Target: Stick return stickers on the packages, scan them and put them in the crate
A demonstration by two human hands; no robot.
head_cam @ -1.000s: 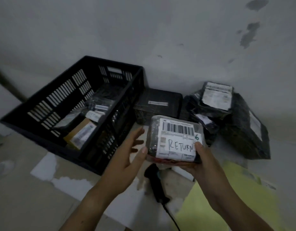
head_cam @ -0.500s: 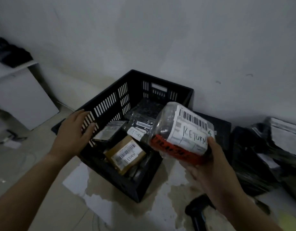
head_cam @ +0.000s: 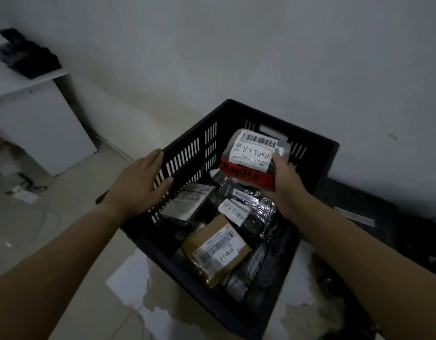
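Crating: right hand [head_cam: 284,179] gripping bubble-wrapped RETURN package [head_cam: 251,155] over black plastic crate [head_cam: 312,141], left hand [head_cam: 138,184] flat on rim; release likely next.

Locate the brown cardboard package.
In the head view, the brown cardboard package lies inside the black crate near its front corner, low centre of frame, beside the foil package marked RETURN.
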